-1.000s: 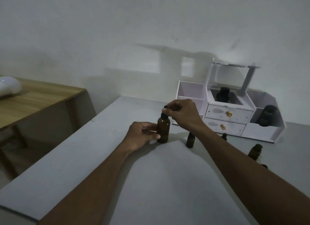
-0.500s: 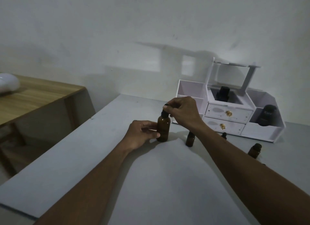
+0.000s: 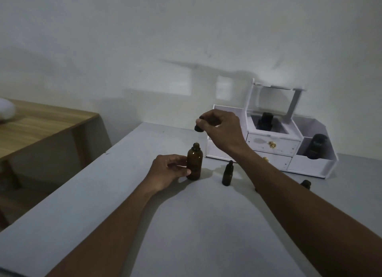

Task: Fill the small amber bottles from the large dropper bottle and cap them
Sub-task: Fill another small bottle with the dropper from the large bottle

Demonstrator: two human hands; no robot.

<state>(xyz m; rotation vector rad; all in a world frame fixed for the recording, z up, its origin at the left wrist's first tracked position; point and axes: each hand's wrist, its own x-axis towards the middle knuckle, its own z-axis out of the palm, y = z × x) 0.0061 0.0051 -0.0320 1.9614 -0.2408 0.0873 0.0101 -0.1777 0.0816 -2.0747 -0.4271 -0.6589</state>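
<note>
Large bottle (image 3: 194, 164): amber, upright on the grey table (image 3: 206, 225), neck uncapped, standing left of the centre of the table's far half. Left hand (image 3: 169, 171): reaches in from the near edge, fingers and thumb curled round the lower body of the large bottle from its left side, thumb tip on the glass. Right hand (image 3: 222, 130): raised above and slightly right of the large bottle, fingertips and thumb pinching a dark cap (image 3: 198, 128); the cap hangs clear of the neck, well apart from it. Small bottle (image 3: 228, 173): amber, dark top on, upright just right of the large bottle, under the right wrist, touching neither hand. Second small bottle (image 3: 306, 183): farther right, mostly hidden behind the right forearm, only its dark top and shoulder showing. Organiser (image 3: 310, 166): white, against the wall at the table's far right, with two drawers, gold knobs and a raised frame on top; a dark bottle (image 3: 265, 120) stands in its centre well and a dark jar (image 3: 317, 146) leans in its right compartment. Wooden table (image 3: 41, 127): to the left, lower, carrying a blurred white object (image 3: 6, 111) at the frame's edge.
</note>
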